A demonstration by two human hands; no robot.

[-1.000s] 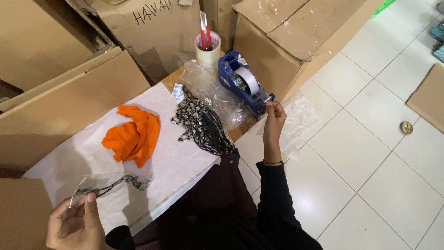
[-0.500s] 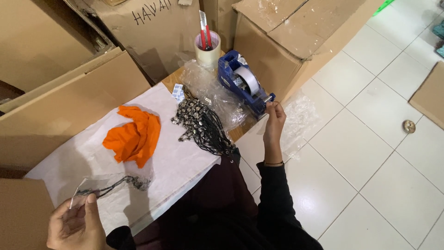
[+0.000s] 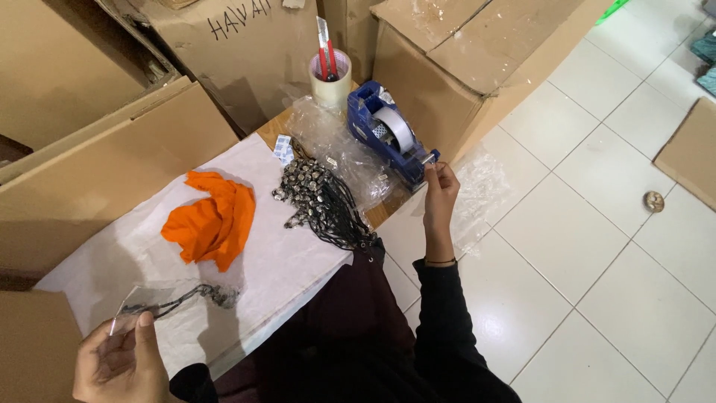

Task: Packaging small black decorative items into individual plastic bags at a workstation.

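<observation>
View from above of a person seated at a small wooden table [image 3: 277,125] covered in part by a sheet of white paper [image 3: 291,261].

The right hand [image 3: 440,186] reaches out past the table's edge to a blue tape dispenser [image 3: 389,134], which stands on the far right corner of the table. The thumb and forefinger are pinched together right at the dispenser's front end, where the tape comes off the roll. Whether a strip of clear tape lies between them is too fine to tell.

The left hand [image 3: 119,362] is low at the near left, over the paper's edge. Its thumb and fingers are closed on the corner of a small clear plastic bag [image 3: 160,302]. The bag stretches away from the fingertips to the right, and inside it lies a dark corded piece with a metal-looking cluster at its far end.

Between the two hands, on the paper, lies a crumpled orange cloth [image 3: 215,220]. To its right is a heap of black cords with silver metal pieces [image 3: 324,201], partly resting on loose clear plastic wrap [image 3: 335,145]. Behind the dispenser stands a roll of tape on end, used as a pot [image 3: 330,82], with a red-handled cutter upright in it. Brown cardboard boxes [image 3: 462,67] surround the table. The floor [image 3: 597,246] is white tile.
</observation>
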